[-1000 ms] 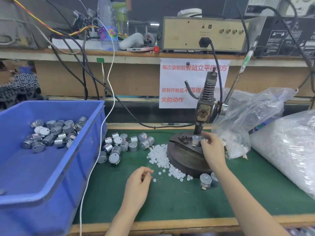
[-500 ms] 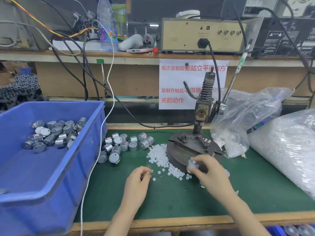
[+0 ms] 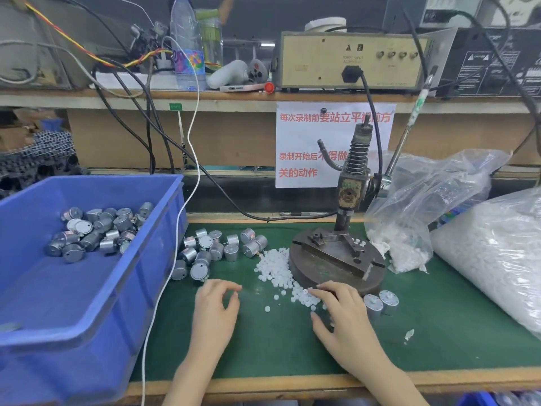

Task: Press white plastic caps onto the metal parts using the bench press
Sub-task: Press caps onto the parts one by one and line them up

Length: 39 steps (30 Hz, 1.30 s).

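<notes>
The bench press (image 3: 349, 197) stands on its round metal base (image 3: 336, 259) with nothing in its fixture. Loose white plastic caps (image 3: 276, 268) lie on the green mat at the base's left and front. My left hand (image 3: 215, 309) rests on the mat left of the caps, its fingers curled, thumb and forefinger pinching what looks like a small white cap. My right hand (image 3: 341, 312) arches over the near end of the cap pile, fingertips touching the caps; anything under its palm is hidden. Two metal parts (image 3: 380, 303) stand just right of that hand.
A blue bin (image 3: 87, 288) holding several metal parts fills the left. More metal parts (image 3: 216, 250) lie between the bin and the caps. Clear bags of white caps (image 3: 491, 259) crowd the right. A white cable (image 3: 175, 259) runs down the bin's side.
My right hand left the press fixture with a metal part, came down towards me and now sits over the caps. The left hand has barely moved.
</notes>
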{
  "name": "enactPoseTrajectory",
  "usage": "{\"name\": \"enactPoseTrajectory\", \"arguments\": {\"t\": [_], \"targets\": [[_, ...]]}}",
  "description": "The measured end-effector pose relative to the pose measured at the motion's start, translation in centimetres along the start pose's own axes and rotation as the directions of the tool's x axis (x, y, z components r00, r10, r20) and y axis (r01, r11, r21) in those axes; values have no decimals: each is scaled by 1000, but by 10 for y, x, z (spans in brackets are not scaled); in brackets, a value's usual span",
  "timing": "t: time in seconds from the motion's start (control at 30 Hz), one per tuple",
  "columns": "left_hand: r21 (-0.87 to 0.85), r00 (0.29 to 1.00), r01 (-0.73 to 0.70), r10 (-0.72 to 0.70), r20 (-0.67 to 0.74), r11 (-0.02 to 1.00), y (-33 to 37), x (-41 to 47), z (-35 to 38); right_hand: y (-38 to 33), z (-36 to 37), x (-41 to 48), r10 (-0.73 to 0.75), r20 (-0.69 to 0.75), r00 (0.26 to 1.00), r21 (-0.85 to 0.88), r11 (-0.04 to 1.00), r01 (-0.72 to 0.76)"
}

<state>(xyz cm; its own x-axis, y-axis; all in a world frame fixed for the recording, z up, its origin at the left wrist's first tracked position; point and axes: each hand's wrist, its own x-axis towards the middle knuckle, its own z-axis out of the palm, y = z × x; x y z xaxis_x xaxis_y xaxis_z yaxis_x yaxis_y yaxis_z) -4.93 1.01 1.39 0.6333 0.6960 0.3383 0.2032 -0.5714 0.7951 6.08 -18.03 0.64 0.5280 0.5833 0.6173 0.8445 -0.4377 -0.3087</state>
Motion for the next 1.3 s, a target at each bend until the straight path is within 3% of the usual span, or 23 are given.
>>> {"name": "enactPoseTrajectory", "arguments": {"t": [0.1,0.23,0.3,0.43,0.53,0.67,0.87,1.0,1.1,1.3], "targets": [[106,981,5,16,-196,994,-4,16,-18,-21,15,21,-30,31,999,140,990,25],[224,985,23,16,-172,974,-10,31,-22,-37,41,49,26,139,990,244,968,-59],[277,987,42,3,-161,960,-14,34,-19,-38,50,48,27,134,991,253,965,-60],[475,992,92,-37,-123,875,-23,41,-12,-25,51,37,165,74,984,304,936,-180],[580,985,144,-60,-162,802,-25,45,-10,-21,48,35,154,107,982,299,937,-180],[496,985,110,-29,-168,861,-33,44,-9,-24,47,37,174,69,982,318,929,-187],[242,989,23,13,-145,970,-35,43,-10,-25,46,35,155,71,985,326,930,-170],[96,981,-190,193,-26,977,-15,31,2,-26,49,35,74,111,991,323,940,-106],[-8,964,-249,249,90,968,3,26,13,-27,50,34,11,208,978,313,946,-77],[103,918,-326,288,274,940,17,20,31,-25,54,37,5,242,970,228,972,-62]]}}
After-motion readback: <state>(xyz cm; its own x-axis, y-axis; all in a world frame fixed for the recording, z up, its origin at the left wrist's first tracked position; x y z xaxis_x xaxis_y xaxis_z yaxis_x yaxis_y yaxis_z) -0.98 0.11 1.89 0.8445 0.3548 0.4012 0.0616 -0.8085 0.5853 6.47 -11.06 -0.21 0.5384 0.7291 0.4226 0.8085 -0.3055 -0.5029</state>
